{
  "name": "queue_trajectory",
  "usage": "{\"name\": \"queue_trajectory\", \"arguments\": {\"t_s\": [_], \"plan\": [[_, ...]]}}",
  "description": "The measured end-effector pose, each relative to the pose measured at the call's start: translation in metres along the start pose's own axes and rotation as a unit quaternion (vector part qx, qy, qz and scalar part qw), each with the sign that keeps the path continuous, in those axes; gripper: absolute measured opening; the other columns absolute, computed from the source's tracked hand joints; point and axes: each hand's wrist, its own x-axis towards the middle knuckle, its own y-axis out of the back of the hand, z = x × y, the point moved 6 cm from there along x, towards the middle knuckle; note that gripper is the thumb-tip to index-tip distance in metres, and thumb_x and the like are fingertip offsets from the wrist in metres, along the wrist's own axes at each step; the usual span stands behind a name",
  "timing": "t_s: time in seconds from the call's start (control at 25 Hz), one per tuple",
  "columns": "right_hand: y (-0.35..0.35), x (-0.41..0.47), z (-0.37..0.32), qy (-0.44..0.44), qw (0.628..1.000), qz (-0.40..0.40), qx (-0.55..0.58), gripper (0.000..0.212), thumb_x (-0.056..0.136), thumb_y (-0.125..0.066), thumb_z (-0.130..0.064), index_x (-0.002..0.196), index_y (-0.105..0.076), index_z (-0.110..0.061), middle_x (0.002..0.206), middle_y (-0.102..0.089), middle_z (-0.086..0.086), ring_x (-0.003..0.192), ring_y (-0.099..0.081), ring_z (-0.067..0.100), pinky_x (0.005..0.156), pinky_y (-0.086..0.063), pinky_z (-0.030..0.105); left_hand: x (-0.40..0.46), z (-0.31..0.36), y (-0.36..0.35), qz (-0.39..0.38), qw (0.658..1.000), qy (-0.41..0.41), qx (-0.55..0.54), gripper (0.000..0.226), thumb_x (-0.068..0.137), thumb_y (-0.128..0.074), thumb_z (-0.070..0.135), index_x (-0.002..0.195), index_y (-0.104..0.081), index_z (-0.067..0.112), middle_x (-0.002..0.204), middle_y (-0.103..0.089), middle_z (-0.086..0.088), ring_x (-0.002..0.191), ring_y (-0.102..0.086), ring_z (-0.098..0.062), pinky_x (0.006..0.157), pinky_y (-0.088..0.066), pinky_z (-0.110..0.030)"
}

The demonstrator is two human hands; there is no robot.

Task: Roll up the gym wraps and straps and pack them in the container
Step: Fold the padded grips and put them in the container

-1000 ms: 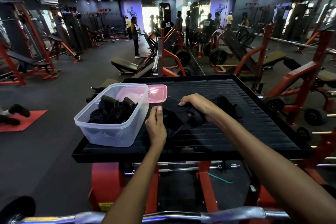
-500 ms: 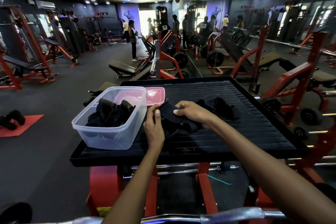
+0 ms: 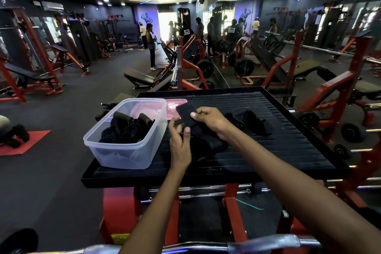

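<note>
Black wrap (image 3: 185,112) between the hands: left hand (image 3: 180,146), right hand (image 3: 212,121) (container (image 3: 123,158) alongside)

A black ribbed worktop (image 3: 288,140) sits on a red frame (image 3: 119,208). A chrome bar (image 3: 268,242) crosses the foreground; a red mat (image 3: 31,142) lies on the floor at left, and people (image 3: 151,47) stand far back

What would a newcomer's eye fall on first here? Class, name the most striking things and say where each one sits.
Mid-frame, the right hand and left hand pinch a black fabric wrap over the black ribbed tray. At the tray's left edge stands a clear plastic container filled with rolled black straps, with a pink lid lying behind it.
</note>
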Motion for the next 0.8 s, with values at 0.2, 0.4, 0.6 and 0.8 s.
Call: {"name": "queue_trajectory", "arguments": {"t_s": [0.2, 0.4, 0.6, 0.8], "plan": [[0.024, 0.007, -0.029, 0.042, 0.988, 0.099, 0.110, 0.025, 0.096, -0.051, -0.016, 0.072, -0.050, -0.022, 0.052, -0.050, -0.013, 0.036, -0.037, -0.001, 0.036, -0.026, 0.014, 0.001, -0.001, -0.001, -0.035, 0.996, -0.019, 0.085, 0.091, 0.077, -0.020, 0.082, 0.132, -0.046, 0.015, 0.118, -0.060, -0.002, 0.103, -0.055, -0.008, 0.086, -0.035, -0.003], [0.038, 0.000, -0.041, 0.040, 0.958, 0.072, 0.275, 0.022, 0.101, -0.037, -0.016, 0.082, -0.047, -0.014, 0.066, -0.055, 0.000, 0.051, -0.050, 0.011, 0.049, -0.041, 0.021, 0.002, -0.003, -0.006, -0.082, 0.983, 0.014, 0.164, 0.069, 0.084, -0.035, 0.063, 0.139, -0.040, 0.023, 0.118, -0.064, -0.009, 0.106, -0.058, -0.019, 0.086, -0.041, -0.023], [0.045, -0.019, -0.040, 0.020, 0.934, 0.057, 0.353, 0.032, 0.094, -0.027, -0.019, 0.064, -0.036, -0.015, 0.044, -0.037, -0.005, 0.047, -0.033, 0.014, 0.052, -0.023, 0.028, 0.005, -0.004, 0.006, 0.022, 0.974, 0.066, 0.214, 0.041, 0.097, -0.043, 0.008, 0.134, -0.049, 0.023, 0.092, -0.067, -0.017, 0.074, -0.056, -0.022, 0.072, -0.048, -0.036], [0.057, -0.041, -0.019, -0.001, 0.945, 0.039, 0.325, 0.046, 0.083, -0.047, -0.058, 0.067, -0.048, -0.014, 0.062, -0.054, 0.007, 0.050, -0.049, 0.018, 0.052, -0.038, 0.028, 0.006, -0.009, 0.006, 0.047, 0.963, 0.078, 0.255, 0.040, 0.096, -0.040, 0.007, 0.133, -0.050, 0.022, 0.081, -0.062, -0.023, 0.069, -0.054, -0.029, 0.070, -0.047, -0.044]]}}
